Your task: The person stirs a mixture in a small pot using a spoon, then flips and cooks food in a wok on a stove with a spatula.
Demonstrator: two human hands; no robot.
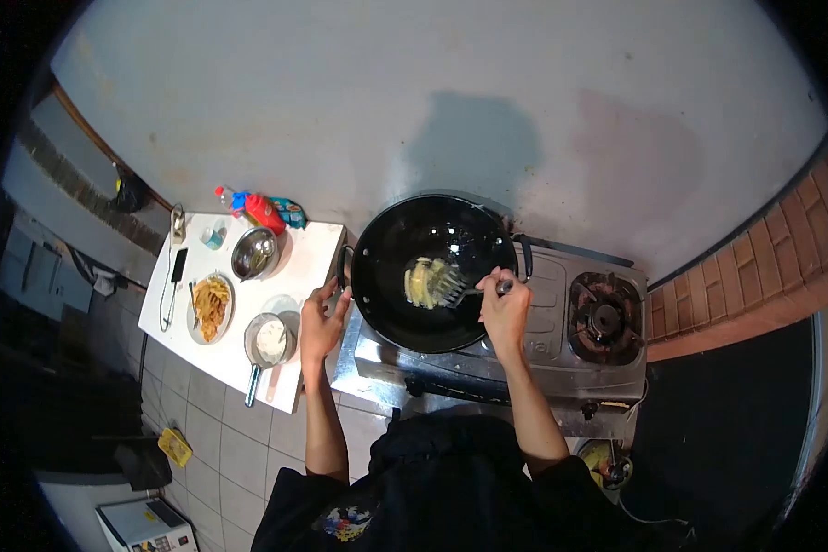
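Note:
A black wok (391,317) sits on the left side of the stove, with a loop handle on each side. In its middle, pale yellow strips (423,282) that look like potato fries lie in bubbling oil. My right hand (506,308) is closed around the handle of a slotted turner (454,289); the turner's head is in the wok, touching or right beside the strips. By the wok's left loop handle (343,265) is my left hand (322,322), its thumb and fingers apart. Whether it touches the handle or rim is hard to tell.
A white table (239,368) at left carries a plate of fried food (211,308), a metal bowl (255,253), a strainer with white contents (270,340), a phone (179,265) and a red bottle (264,213). The stove's right burner (605,317) has no pan. A wall stands behind.

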